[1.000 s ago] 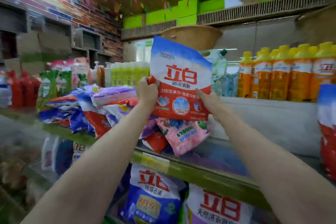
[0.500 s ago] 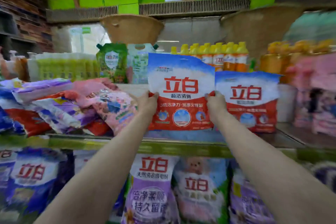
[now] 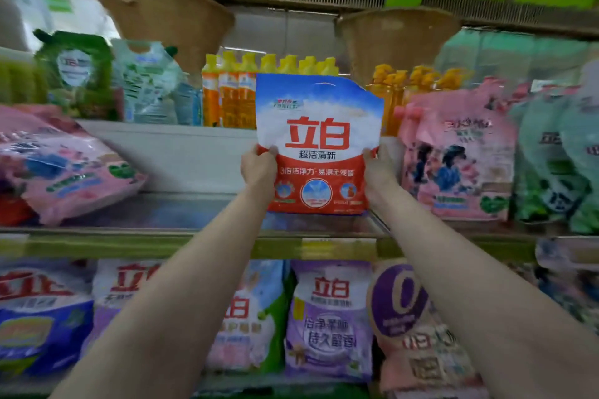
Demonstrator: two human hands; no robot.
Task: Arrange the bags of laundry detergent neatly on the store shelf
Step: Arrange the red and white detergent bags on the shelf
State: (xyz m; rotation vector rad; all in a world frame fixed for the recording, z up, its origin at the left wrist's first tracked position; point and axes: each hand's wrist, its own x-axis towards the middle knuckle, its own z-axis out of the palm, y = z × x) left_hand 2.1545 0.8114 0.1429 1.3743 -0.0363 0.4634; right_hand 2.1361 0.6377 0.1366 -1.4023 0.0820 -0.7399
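A red, white and blue detergent bag [image 3: 319,126] stands upright on the middle shelf [image 3: 194,244], its bottom edge at the shelf surface. My left hand [image 3: 259,168] grips its left edge and my right hand [image 3: 379,168] grips its right edge. Any bag behind it is hidden. A pink bag [image 3: 453,155] stands upright just to its right. Another pink bag [image 3: 64,165] lies tilted on a loose pile at the left end of the same shelf.
Orange bottles [image 3: 233,91] and green pouches [image 3: 77,74] stand on a raised ledge behind. Teal bags [image 3: 557,155] stand at far right. Two woven baskets [image 3: 168,19] hang above. The lower shelf holds several purple, blue and pink detergent bags [image 3: 327,317]. Bare shelf lies left of the held bag.
The view swung right, away from the loose pile. Both hands carried the red bag right and set it upright in front of the matching bag, beside the pink bags.
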